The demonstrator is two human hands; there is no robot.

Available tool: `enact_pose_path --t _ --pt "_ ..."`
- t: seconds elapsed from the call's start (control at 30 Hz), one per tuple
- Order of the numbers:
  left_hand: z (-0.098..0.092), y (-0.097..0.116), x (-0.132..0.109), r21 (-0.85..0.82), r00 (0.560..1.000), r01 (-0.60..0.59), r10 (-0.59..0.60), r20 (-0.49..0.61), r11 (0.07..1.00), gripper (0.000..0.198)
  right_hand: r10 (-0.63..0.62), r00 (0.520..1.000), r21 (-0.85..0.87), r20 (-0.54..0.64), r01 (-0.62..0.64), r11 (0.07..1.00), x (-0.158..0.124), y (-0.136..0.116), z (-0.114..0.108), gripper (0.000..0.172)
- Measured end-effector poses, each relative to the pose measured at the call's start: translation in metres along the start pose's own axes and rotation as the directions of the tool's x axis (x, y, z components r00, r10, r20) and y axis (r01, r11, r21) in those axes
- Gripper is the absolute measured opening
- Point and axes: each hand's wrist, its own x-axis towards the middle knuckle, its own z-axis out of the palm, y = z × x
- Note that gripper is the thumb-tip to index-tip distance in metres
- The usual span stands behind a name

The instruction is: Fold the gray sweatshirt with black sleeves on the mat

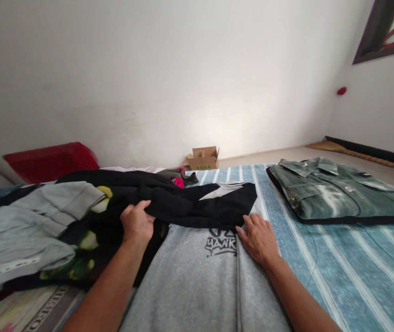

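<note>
A grey and black sweatshirt (pixel 190 276) with dark lettering on its front lies before me on the bed. Its black part (pixel 197 203), marked with a white patch, runs crosswise over the top of the grey body. My left hand (pixel 137 223) is closed on the black cloth at the left, its fingertips hidden behind the hand and fabric. On the right, my right hand (pixel 259 236) rests on the grey cloth with fingers stretched, the tips touching the lower right corner of the black part.
Folded grey-green denim jacket (pixel 338 189) sits on dark cloth at right, on a blue striped sheet (pixel 296 263). Loose clothes lie left, including a light grey garment (pixel 34 216). Behind are a cardboard box (pixel 202 161), a red object (pixel 51 161) and a white wall.
</note>
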Motion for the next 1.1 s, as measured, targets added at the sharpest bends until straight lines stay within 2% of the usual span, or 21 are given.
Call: enact_pose_path --t 0.17,0.33,0.4,0.47,0.53,0.63,0.7,0.77,0.83,0.87,0.9,0.93,1.0,1.1 --pt "-0.04 -0.013 -0.008 0.032 0.997 -0.005 0.007 -0.075 0.999 0.021 -0.003 1.0 0.003 -0.008 0.003 1.0 0.0 0.001 0.003 0.051" --pt "-0.061 -0.019 -0.01 0.173 0.995 0.078 -0.066 -0.074 0.982 0.025 -0.007 1.0 -0.001 0.001 0.007 1.0 0.0 0.002 0.004 0.051" --pt "-0.068 -0.02 -0.009 0.312 0.996 0.009 0.019 -0.087 0.95 0.025 -0.013 1.0 0.002 0.002 0.013 1.0 -0.001 0.003 0.004 0.051" --pt "-0.075 -0.021 -0.011 0.487 0.976 -0.162 0.214 -0.052 0.858 0.029 -0.016 1.0 0.008 0.0 0.016 1.0 -0.001 0.003 0.004 0.051" --pt "-0.079 -0.018 -0.018 0.632 0.895 -0.376 0.442 0.058 0.678 0.037 -0.014 1.0 0.012 -0.001 0.014 1.0 -0.001 0.004 0.004 0.05" --pt "-0.078 -0.006 -0.04 0.73 0.677 -0.606 0.687 0.264 0.316 0.041 -0.017 1.0 0.015 -0.003 0.017 1.0 -0.001 0.005 0.005 0.051" --pt "-0.069 0.002 -0.057 0.688 0.535 -0.717 0.725 0.434 0.117 0.028 -0.017 1.0 0.01 -0.005 0.017 1.0 -0.001 0.004 0.005 0.051" --pt "-0.054 0.005 -0.074 0.533 0.418 -0.846 0.629 0.656 0.006 0.013 -0.016 1.0 0.002 -0.008 0.016 1.0 -0.001 0.004 0.005 0.051" --pt "-0.034 -0.001 -0.086 0.326 0.285 -0.945 0.414 0.865 -0.03 0.016 -0.018 1.0 -0.004 -0.012 0.018 1.0 -0.001 0.004 0.005 0.05" --pt "-0.023 -0.007 -0.09 0.257 0.235 -0.966 0.291 0.928 -0.04 0.02 -0.02 1.0 -0.004 -0.014 0.02 1.0 -0.001 0.004 0.005 0.05" --pt "-0.013 -0.015 -0.093 0.215 0.204 -0.975 0.153 0.967 -0.056 0.024 -0.022 1.0 -0.004 -0.014 0.022 1.0 -0.001 0.004 0.005 0.05" --pt "-0.003 -0.024 -0.095 0.203 0.201 -0.976 0.036 0.979 -0.082 0.027 -0.022 1.0 -0.003 -0.014 0.022 1.0 -0.001 0.004 0.005 0.05" --pt "0.012 -0.042 -0.094 0.208 0.23 -0.967 -0.156 0.961 -0.148 0.028 -0.02 1.0 0.0 -0.012 0.02 1.0 -0.001 0.004 0.005 0.05" --pt "0.021 -0.061 -0.089 0.236 0.292 -0.95 -0.308 0.906 -0.207 0.031 -0.015 1.0 0.005 -0.008 0.015 1.0 -0.001 0.004 0.004 0.05"
